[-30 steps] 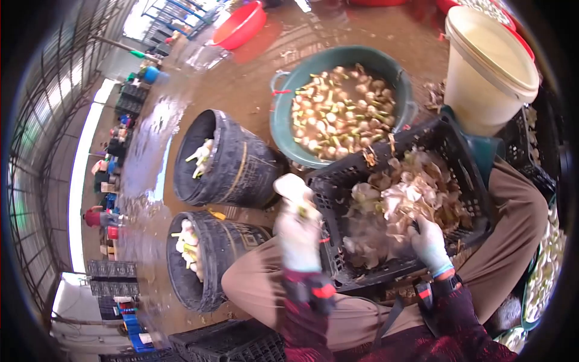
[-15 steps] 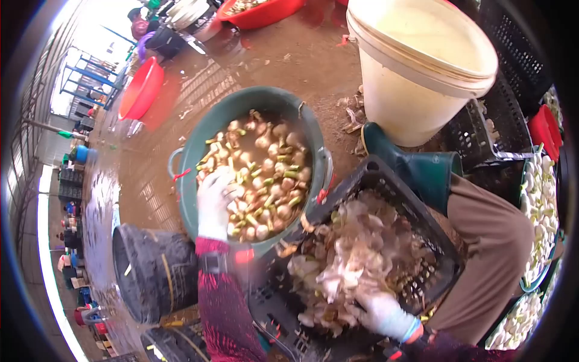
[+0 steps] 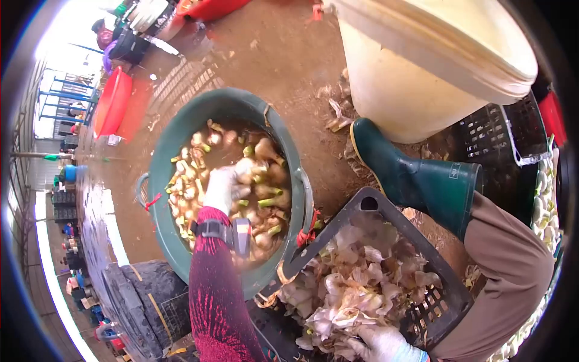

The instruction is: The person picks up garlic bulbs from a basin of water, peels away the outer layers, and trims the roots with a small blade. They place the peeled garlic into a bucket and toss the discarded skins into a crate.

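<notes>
A round green tub (image 3: 160,199) holds garlic bulbs (image 3: 268,199) with green stem ends in brown water. My left hand (image 3: 224,188), in a white glove, is over the middle of the tub among the bulbs, its fingers bent around bulbs at its right side. A black plastic crate (image 3: 443,301) to the right of the tub is heaped with papery garlic skins (image 3: 362,280). Low in the crate, my right hand (image 3: 381,345), also gloved, lies against the near edge of the skins with its fingers partly buried; what they hold is hidden.
A large white bucket (image 3: 398,84) stands at the upper right, beside a green boot (image 3: 416,175) on my leg. A black bucket (image 3: 148,304) is at the lower left. Farther off are a red basin (image 3: 113,102) and another black crate (image 3: 491,136). White garlic lines the right edge.
The view has shifted, and the bucket and boot look nearer. My left hand has moved from the tub's left side toward its middle, onto other bulbs. My right hand remains at the skins.
</notes>
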Demonstrator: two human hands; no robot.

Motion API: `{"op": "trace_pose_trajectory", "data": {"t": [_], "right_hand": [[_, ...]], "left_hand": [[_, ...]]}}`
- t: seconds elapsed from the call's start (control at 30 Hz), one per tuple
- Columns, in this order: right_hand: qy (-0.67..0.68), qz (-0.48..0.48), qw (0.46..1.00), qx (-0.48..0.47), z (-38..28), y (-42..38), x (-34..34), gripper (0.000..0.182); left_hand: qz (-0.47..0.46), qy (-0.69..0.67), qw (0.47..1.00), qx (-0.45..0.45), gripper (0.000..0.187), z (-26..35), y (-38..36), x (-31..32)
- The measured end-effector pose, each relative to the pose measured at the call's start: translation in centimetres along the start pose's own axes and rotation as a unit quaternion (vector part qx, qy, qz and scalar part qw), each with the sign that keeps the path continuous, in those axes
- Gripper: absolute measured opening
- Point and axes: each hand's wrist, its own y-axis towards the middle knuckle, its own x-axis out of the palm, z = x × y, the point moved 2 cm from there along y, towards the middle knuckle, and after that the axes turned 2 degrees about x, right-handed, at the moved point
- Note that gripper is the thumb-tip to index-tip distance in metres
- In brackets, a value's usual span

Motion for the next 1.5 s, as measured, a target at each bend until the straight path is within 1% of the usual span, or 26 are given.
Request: {"op": "trace_pose_trajectory", "data": {"t": [0.07,0.13,0.2,0.27,0.3,0.33,0.4,0.47,0.53,0.6,0.67,0.73,0.77,0.8,0.87,0.9,0.97,1.13,1.2,1.27,1.3,1.33,1.4,1.43,1.47,1.5], "right_hand": [[0.011,0.039,0.999,-0.030,-0.4,-0.8,0.2,0.015],[0.007,0.040,0.998,-0.038,-0.4,-1.4,0.5,0.015],[-0.005,0.012,0.999,-0.045,-0.4,-1.7,0.5,0.014],[-0.017,0.054,0.995,-0.079,0.3,-1.9,1.3,0.016],[-0.030,0.029,0.997,-0.065,0.9,-2.0,1.5,0.019],[-0.024,0.069,0.992,-0.102,0.6,-1.8,0.9,0.021],[0.033,0.057,0.997,-0.037,-0.6,-2.1,-1.0,0.027],[0.069,0.119,0.987,-0.081,-1.0,-2.6,-1.9,0.028],[0.024,0.123,0.990,-0.061,-2.4,-3.1,-2.5,0.026],[-0.062,0.160,0.979,-0.107,-3.6,-3.4,-2.6,0.038],[-0.115,0.164,0.964,-0.174,-2.5,-3.5,-1.4,0.037],[-0.112,0.179,0.941,-0.266,-1.2,-3.7,0.3,0.036],[-0.140,0.093,0.953,-0.251,-0.2,-4.0,1.6,0.036],[-0.235,0.015,0.957,-0.170,-0.2,-4.6,2.4,0.042],[-0.191,0.014,0.957,-0.216,0.4,-5.6,3.9,0.038],[-0.193,0.012,0.957,-0.217,0.5,-5.8,4.4,0.038],[-0.202,0.006,0.950,-0.239,0.2,-5.9,5.4,0.038],[-0.196,-0.006,0.958,-0.211,0.0,-6.5,5.7,0.037],[-0.111,0.006,0.975,-0.191,0.2,-6.5,6.4,0.033],[-0.106,0.124,0.919,-0.359,2.5,-5.3,8.3,0.037],[-0.020,0.042,0.951,-0.305,2.0,-5.6,7.4,0.036],[0.067,-0.037,0.966,-0.247,1.1,-5.4,6.0,0.037],[0.018,-0.124,0.981,-0.148,0.9,-4.7,4.6,0.044],[-0.097,-0.063,0.980,-0.161,-0.4,-5.3,3.5,0.045],[-0.212,0.002,0.962,-0.173,-1.3,-5.8,2.8,0.046],[-0.199,0.066,0.946,-0.246,-1.3,-5.6,3.5,0.046]], "left_hand": [[-0.073,-0.068,0.995,0.007,0.027,-2.6,0.4,-0.6],[-0.061,-0.064,0.995,0.049,0.034,-2.6,-1.6,0.9],[-0.071,0.042,0.992,0.093,0.040,-2.2,-1.6,2.4],[-0.051,0.155,0.981,0.100,0.054,0.0,-2.6,3.4],[-0.072,0.089,0.986,0.123,0.056,-0.1,-2.2,3.2],[-0.093,0.023,0.985,0.142,0.058,-0.4,-2.0,2.8],[-0.097,-0.053,0.975,0.194,0.046,1.1,-5.5,1.7],[-0.124,-0.011,0.961,0.248,0.032,2.9,-12.4,0.6],[-0.114,-0.079,0.944,0.299,0.021,2.0,-20.5,1.1],[0.012,-0.202,0.963,0.180,0.024,-2.7,-26.5,3.1],[0.029,-0.238,0.956,0.169,0.027,-6.5,-32.0,4.9],[0.043,-0.317,0.941,0.111,0.027,-9.3,-36.6,6.5],[0.042,-0.324,0.941,0.088,0.033,-12.0,-37.2,6.6],[-0.027,-0.341,0.935,0.100,0.036,-12.9,-38.3,6.4],[0.060,-0.322,0.942,0.070,0.037,-14.5,-40.5,6.7],[0.060,-0.324,0.942,0.070,0.037,-14.9,-41.2,7.1],[0.156,-0.329,0.931,0.031,0.036,-15.9,-42.1,7.2],[0.152,-0.338,0.928,0.035,0.033,-17.5,-42.0,6.6],[0.166,-0.302,0.936,0.065,0.027,-17.0,-42.3,6.3],[0.139,-0.322,0.931,0.097,0.024,-17.4,-42.6,5.7],[0.077,-0.280,0.951,0.110,0.025,-17.5,-42.8,5.0],[0.061,-0.265,0.954,0.128,0.027,-17.8,-43.1,4.7],[0.076,-0.361,0.928,0.054,0.025,-19.5,-42.8,4.8],[0.080,-0.361,0.928,0.046,0.025,-20.2,-42.7,4.4],[0.030,-0.384,0.922,0.040,0.028,-20.6,-42.4,4.2],[-0.022,-0.407,0.913,0.036,0.032,-20.7,-42.1,4.4]]}}
